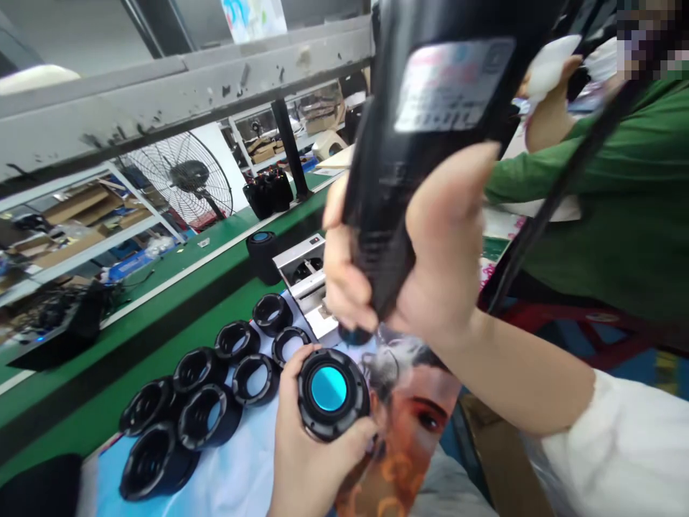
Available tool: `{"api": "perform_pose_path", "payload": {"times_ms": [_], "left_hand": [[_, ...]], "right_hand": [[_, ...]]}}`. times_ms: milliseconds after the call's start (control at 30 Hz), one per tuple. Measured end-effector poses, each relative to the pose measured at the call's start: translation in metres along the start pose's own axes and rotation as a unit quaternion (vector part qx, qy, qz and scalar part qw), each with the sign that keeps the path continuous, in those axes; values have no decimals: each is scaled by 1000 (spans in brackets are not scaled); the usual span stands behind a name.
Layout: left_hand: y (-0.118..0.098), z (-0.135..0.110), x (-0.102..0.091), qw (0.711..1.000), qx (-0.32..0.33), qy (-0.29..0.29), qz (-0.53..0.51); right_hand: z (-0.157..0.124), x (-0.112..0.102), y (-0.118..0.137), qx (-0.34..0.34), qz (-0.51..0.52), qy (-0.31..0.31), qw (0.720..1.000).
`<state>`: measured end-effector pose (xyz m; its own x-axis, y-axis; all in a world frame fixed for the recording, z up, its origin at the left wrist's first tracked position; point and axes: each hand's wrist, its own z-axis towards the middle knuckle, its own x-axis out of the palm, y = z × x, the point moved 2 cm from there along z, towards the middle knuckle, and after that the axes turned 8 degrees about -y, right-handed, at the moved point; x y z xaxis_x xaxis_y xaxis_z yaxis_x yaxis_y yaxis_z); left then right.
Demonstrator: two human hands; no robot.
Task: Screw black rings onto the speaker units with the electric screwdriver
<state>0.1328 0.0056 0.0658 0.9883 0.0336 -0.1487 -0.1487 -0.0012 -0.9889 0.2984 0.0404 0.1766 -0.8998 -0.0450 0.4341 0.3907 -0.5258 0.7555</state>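
Note:
My left hand point(315, 456) is wrapped round a black cylindrical speaker point(329, 389), whose shiny blue centre faces up toward me. In my right hand point(444, 244) is a large black electric screwdriver point(387, 165) with a white label. It is close to the camera and blurred, pointing down. The lower end of the tool is near the speaker's far rim; whether a bit touches it cannot be made out. To the left of my hands, several black ring-shaped housings point(209, 416) stand in rows on a pale blue printed sheet point(237, 467).
Behind the rings sits a metal screw-feeder box point(306, 280), with another black speaker point(262, 255) beside it. A green bench point(161, 316) runs leftward under a grey beam point(177, 100). A fan point(188, 176) stands beyond. At right sits a person in a green sleeve point(581, 158); a black cable point(560, 187) hangs between us.

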Motion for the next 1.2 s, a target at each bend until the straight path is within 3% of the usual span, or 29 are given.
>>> {"api": "perform_pose_path", "payload": {"times_ms": [100, 233, 333, 500, 667, 900, 1033, 1200], "left_hand": [[-2, -2, 2, 1000, -6, -3, 3], [-7, -4, 6, 999, -34, -3, -25], [-8, -5, 7, 998, -46, -5, -35], [4, -4, 3, 997, -44, 16, -54], [16, 0, -3, 998, -14, 29, -45], [16, -1, -2, 998, -26, 25, -55], [14, -2, -1, 997, -38, 26, -67], [10, -2, 1, 996, -51, 19, -75]], "right_hand": [[17, -23, -30, -72, 5, -68, 995], [26, -42, -77, -39, -14, -85, 996], [23, -48, -91, -11, -17, -74, 997], [15, -45, -74, 14, -12, -45, 999], [19, -35, -50, -76, -18, -81, 994], [19, -43, -85, -23, -37, -73, 996], [16, -50, -89, -8, -28, -58, 998], [16, -28, -45, -23, 6, -68, 997]]}}
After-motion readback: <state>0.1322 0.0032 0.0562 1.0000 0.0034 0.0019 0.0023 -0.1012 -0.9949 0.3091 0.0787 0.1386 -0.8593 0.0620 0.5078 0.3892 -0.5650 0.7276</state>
